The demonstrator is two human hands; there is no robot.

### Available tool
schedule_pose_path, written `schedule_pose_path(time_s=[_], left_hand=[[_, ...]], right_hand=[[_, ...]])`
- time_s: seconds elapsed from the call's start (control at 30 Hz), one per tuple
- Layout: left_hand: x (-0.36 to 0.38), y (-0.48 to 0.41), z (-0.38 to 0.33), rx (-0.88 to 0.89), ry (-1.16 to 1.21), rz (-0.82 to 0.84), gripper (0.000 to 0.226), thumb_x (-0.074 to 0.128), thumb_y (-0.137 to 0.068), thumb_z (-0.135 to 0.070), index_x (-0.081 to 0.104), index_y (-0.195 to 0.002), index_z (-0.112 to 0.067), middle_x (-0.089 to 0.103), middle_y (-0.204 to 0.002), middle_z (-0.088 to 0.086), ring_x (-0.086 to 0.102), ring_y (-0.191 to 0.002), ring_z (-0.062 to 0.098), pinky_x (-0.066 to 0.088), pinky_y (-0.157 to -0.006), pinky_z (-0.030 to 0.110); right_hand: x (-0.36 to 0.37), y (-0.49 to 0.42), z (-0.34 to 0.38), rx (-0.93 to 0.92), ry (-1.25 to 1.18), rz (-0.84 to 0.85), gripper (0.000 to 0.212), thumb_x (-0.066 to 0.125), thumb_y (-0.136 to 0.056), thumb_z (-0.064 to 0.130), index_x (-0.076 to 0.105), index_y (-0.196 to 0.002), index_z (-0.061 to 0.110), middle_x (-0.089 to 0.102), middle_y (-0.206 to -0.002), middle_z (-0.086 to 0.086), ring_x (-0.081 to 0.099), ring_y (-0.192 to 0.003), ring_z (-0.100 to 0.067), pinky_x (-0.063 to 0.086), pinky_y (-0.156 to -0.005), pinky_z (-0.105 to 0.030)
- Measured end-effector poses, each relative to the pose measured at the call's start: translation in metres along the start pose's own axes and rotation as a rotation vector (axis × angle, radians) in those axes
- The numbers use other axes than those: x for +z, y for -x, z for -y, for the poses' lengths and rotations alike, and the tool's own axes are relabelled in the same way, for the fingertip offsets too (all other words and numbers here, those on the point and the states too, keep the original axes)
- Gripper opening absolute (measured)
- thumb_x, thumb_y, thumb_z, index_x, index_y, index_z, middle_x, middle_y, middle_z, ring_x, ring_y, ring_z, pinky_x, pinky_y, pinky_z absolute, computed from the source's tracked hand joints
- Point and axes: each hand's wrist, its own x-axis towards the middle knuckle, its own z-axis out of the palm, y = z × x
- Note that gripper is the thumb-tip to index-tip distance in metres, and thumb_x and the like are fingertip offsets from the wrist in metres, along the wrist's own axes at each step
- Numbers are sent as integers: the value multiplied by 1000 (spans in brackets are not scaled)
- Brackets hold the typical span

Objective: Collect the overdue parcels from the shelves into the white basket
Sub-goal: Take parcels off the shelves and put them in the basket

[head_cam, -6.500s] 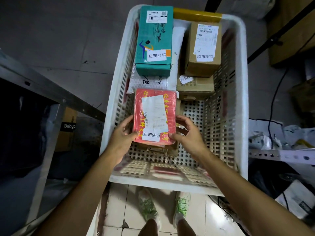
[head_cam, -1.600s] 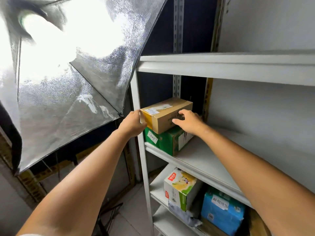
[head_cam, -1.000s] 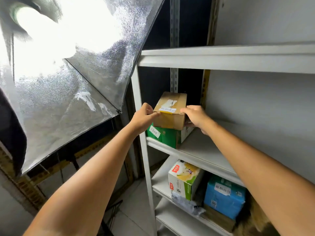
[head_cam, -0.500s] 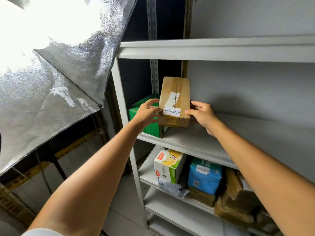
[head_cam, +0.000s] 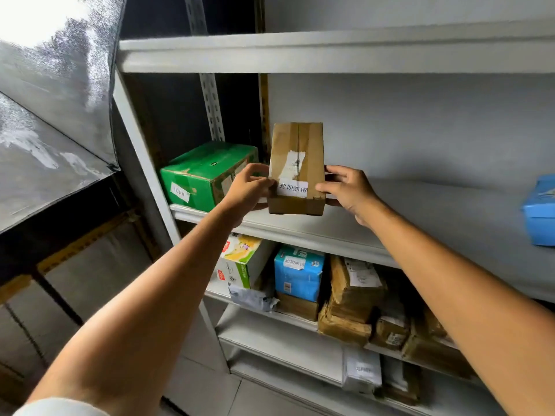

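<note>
Parcel (head_cam: 295, 169), brown, stickered, gripped between my left hand (head_cam: 246, 189) and right hand (head_cam: 350, 192) over shelf (head_cam: 300, 232) front edge. Basket out of view, carry pending. Stickered blue box (head_cam: 298, 276) below likely next.

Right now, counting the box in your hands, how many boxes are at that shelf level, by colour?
Green box: 1
Brown box: 1, gripped by the left hand and the right hand
Blue box: 1, cut off by the right edge of the view
Total: 3
</note>
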Motion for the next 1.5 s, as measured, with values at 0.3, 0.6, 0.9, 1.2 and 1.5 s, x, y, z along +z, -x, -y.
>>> schedule_pose_path(time_s=[0.3, 0.6, 0.9, 1.2, 1.5], left_hand=[[76, 31, 0, -20, 86, 159, 40, 60, -96, -8, 53, -134, -20, 66, -100, -3, 68, -81, 6, 55, -62, 22], [149, 55, 9, 0, 122, 342, 44, 61, -96, -7, 51, -137, -18, 64, -107, 3, 70, -82, 7, 58, -66, 24], [211, 77, -1, 41, 165, 534, 42, 64, -94, -9, 54, -134, -19, 61, -108, 7, 69, -94, 18, 59, -72, 30], [260, 101, 9, 42, 215, 744, 42, 63, -95, -9, 55, -133, -23, 65, -100, -3, 71, -98, 16, 60, -71, 28], [318, 134, 15, 51, 196, 1064, 36, 62, -97, -14, 55, -130, -24, 65, -124, 4, 69, -107, 17, 60, -79, 30]], right_hand=[[-78, 57, -26, -22, 65, -109, 60, 74, -83, 12, 52, -139, 14, 55, -127, 4, 45, -126, -10, 49, -83, -18], [-144, 117, -56, 3, 136, -232, 61, 75, -84, 15, 51, -140, 16, 50, -145, -3, 40, -138, -18, 33, -105, -31], [-196, 174, -69, 37, 103, -406, 61, 75, -82, 9, 52, -139, 16, 53, -136, 3, 42, -121, -2, 39, -92, -14], [-222, 238, -78, 150, 155, -608, 65, 80, -77, 12, 54, -137, 14, 56, -139, -5, 48, -129, -12, 39, -109, -29], [-237, 321, -97, 244, 179, -867, 65, 80, -78, 15, 55, -137, 20, 55, -139, -1, 49, -128, -10, 42, -108, -33]])
